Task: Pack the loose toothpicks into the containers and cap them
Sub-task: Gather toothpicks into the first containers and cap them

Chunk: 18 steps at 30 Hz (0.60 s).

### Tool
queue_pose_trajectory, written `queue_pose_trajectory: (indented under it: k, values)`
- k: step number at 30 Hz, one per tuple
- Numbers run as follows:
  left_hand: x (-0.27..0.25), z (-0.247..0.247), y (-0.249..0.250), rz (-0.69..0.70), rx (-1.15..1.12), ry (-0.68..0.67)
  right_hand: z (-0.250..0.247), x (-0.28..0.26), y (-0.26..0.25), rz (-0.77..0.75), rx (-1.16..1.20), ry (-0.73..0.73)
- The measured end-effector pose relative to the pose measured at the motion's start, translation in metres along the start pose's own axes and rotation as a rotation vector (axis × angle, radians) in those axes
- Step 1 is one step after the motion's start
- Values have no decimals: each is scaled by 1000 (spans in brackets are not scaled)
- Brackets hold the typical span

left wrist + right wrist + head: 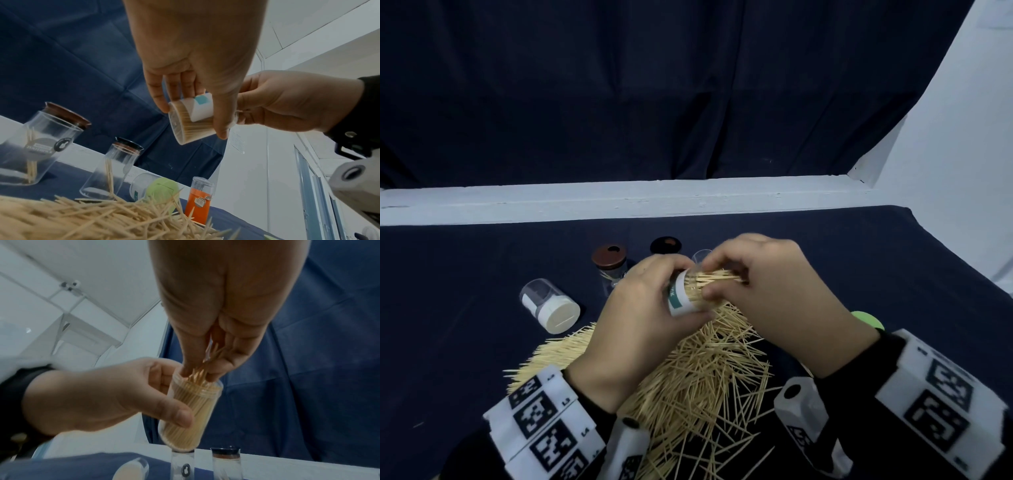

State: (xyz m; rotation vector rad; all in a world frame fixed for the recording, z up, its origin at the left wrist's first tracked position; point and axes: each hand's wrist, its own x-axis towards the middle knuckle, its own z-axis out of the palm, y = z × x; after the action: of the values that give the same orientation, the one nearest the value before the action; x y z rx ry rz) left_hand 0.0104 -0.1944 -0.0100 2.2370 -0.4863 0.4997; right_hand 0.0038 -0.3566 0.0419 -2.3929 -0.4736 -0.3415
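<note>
- Toothpicks (698,373) lie heaped on the counter (465,274).
- Left hand (640,308) grips the tilted container (681,296).
- Right hand (767,291) pinches a toothpick bundle (717,275) at its mouth.

A dark blue cloth-covered table (465,342) carries a loose toothpick pile (698,383), two lidded glass jars (610,267), and a white-capped container (549,310) on its side.

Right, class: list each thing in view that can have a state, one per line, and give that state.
held container: uncapped, tilted, nearly full, in left hand
right hand: pinching toothpicks at its mouth
brown-lidded jar: capped, upright, few toothpicks
black-lidded jar: capped, upright, few toothpicks
white-capped container: capped, lying down
orange container: upright
loose pile: unpacked
</note>
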Motion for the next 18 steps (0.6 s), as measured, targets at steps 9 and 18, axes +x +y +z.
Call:
queue_pose_trajectory:
  k: [9,18]
  values:
    - [2,-3,-7,-27,-6,35,2,-5,16,17,140,198]
    - [2,-3,-3,42,9,24,4,-3,7,-48,239,197]
